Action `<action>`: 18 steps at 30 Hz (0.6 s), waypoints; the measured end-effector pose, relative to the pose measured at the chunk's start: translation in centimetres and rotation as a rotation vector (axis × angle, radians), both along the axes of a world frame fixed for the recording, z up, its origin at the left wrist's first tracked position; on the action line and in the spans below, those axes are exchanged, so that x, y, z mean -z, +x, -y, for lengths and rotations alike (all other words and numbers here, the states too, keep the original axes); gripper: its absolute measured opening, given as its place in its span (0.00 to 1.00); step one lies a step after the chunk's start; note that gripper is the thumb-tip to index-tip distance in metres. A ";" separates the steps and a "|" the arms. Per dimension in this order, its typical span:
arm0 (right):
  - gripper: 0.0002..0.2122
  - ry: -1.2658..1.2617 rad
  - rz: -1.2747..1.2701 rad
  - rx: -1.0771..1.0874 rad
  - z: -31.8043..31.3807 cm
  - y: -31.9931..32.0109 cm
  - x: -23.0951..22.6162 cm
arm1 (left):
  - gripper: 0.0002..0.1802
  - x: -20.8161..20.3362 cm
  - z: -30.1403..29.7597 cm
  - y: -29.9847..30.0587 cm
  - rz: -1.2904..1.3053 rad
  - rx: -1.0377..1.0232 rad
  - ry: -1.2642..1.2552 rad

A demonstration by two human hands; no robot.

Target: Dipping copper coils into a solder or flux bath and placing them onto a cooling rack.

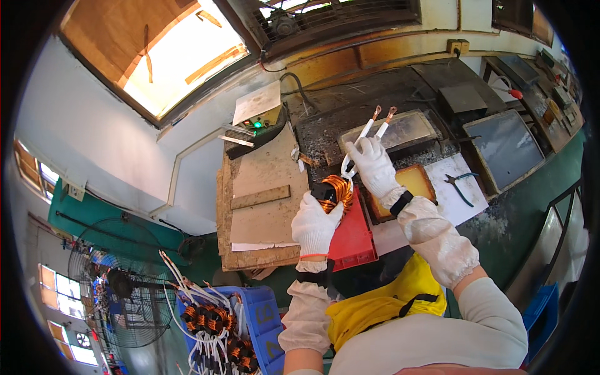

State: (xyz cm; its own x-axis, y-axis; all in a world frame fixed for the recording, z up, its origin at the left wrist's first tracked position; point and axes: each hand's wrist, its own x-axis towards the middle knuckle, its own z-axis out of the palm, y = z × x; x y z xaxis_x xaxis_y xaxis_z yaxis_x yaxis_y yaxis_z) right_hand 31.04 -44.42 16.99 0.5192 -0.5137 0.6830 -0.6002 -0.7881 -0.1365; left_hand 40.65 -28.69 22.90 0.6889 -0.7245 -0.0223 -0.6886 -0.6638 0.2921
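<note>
My gloved left hand (316,220) is closed round a copper-wound coil (338,191) with a black core, held above a red plastic tray (354,234). Two white-sleeved leads (362,139) run up from the coil and end in bare copper lugs. My gloved right hand (374,164) grips these leads partway along, its fingers bent around them. The lugs stick out past the right hand over a rectangular tray (400,130) set in the dirty bench top. Beside the right wrist lies a shallow pan of yellowish material (415,182).
Blue-handled pliers (461,187) lie on white paper at the right. Farther right is a grey-surfaced rectangular pan (505,150). A control box with a green light (257,124) stands back left. At lower left, a blue crate (262,325) holds several coils near a fan (119,284).
</note>
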 end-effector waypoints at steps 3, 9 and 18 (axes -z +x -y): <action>0.18 0.085 -0.052 0.040 -0.1 0.2 0.3 | 0.37 0.0 0.2 0.0 0.008 -0.007 0.020; 0.17 0.081 -0.011 -0.030 0.5 0.3 0.5 | 0.37 0.0 0.2 0.0 0.057 0.011 0.012; 0.16 0.164 -0.151 0.008 0.4 0.6 0.4 | 0.36 0.1 0.1 0.1 0.016 0.014 -0.064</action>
